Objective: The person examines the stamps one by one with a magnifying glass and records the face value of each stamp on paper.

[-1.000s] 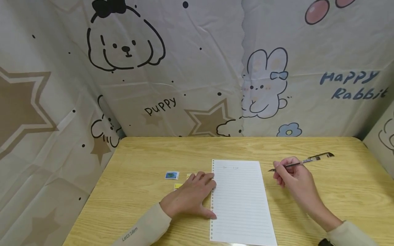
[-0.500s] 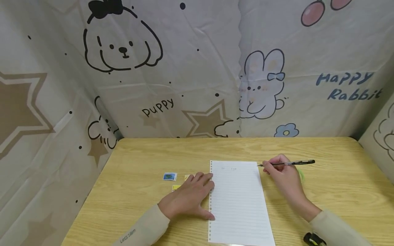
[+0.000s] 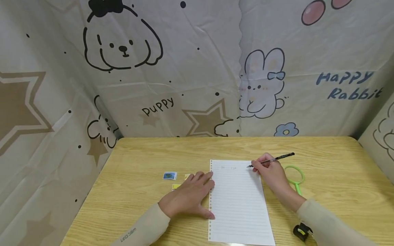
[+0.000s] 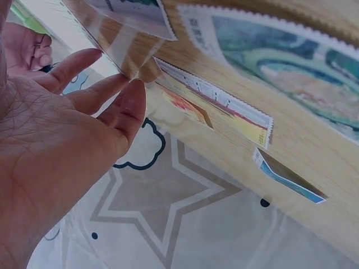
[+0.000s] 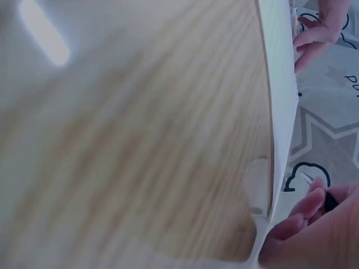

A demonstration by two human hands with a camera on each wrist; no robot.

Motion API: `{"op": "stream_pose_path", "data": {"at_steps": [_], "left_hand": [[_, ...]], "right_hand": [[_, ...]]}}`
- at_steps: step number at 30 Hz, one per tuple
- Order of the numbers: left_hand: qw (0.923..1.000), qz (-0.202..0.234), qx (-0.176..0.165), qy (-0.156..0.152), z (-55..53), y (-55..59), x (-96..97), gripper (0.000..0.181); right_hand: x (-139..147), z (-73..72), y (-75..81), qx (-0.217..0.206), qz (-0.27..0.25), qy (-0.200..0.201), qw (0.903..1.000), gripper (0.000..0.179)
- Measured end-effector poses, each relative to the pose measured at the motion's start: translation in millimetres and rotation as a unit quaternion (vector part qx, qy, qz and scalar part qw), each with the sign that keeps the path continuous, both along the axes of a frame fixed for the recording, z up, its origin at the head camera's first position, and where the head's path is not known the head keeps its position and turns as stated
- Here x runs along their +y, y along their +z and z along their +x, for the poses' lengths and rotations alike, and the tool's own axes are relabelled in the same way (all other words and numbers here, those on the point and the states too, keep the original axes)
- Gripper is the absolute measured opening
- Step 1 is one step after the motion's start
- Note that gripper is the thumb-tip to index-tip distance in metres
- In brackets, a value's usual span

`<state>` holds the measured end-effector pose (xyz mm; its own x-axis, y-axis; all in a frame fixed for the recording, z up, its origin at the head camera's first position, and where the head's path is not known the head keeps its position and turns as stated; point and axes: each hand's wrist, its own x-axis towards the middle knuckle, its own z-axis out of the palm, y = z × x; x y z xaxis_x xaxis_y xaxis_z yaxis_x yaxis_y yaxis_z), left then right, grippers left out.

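Note:
A sheet of lined loose-leaf paper (image 3: 240, 205) lies on the table, punched holes along its left edge and faint marks on its top lines. My left hand (image 3: 189, 198) rests at that left edge with fingers spread and thumb on the margin. In my right hand (image 3: 274, 176) I grip a black pen (image 3: 285, 156) between thumb and fingers, its tip over the sheet's upper right part. Postage stamps lie by my left hand: a blue one (image 3: 170, 176), a yellow one (image 3: 176, 187) partly hidden by the hand, and, large in the left wrist view, a green picture stamp (image 4: 297, 73).
A green magnifying glass (image 3: 297, 189) lies right of the sheet, its handle end behind my right forearm. Near that sleeve is a black object with a yellow patch (image 3: 301, 232). A printed cloth (image 3: 197, 68) hangs behind the wooden table (image 3: 138, 164).
My right hand has moved left with the pen, from beside the sheet to over its upper right. This uncovers the magnifying glass and more of the black object. The left hand stays put.

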<state>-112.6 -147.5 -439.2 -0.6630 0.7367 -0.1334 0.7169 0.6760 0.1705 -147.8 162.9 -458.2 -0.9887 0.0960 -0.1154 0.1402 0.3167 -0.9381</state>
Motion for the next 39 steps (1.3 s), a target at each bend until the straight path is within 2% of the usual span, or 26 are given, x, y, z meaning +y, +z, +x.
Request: {"op": "stream_pose_path", "data": {"at_steps": [9,20,31,39], "left_hand": [[1.0,0.002,-0.007,-0.005,-1.2,2.4,-0.3,0.082],[0.9999,0.003,-0.01,-0.004,-0.7,4.4,0.3,0.081],[1.0,0.003,-0.006,-0.007,-0.3,4.0,0.4,0.078],[0.9998,0.003,-0.017,-0.003,-0.7,4.6,1.0,0.081]], "right_hand": [[-4.5,-5.0,-1.9,-0.019,0.015,0.012,0.9996,0.021],[-5.0,-5.8,-4.2,0.006,0.053,0.036,0.9979,0.021],[-4.5,-6.3,-1.5,0.0,0.058,0.023,0.998,0.017],[-2.0,-7.4,-2.8,0.004,0.063,0.02,0.9978,0.017]]}}
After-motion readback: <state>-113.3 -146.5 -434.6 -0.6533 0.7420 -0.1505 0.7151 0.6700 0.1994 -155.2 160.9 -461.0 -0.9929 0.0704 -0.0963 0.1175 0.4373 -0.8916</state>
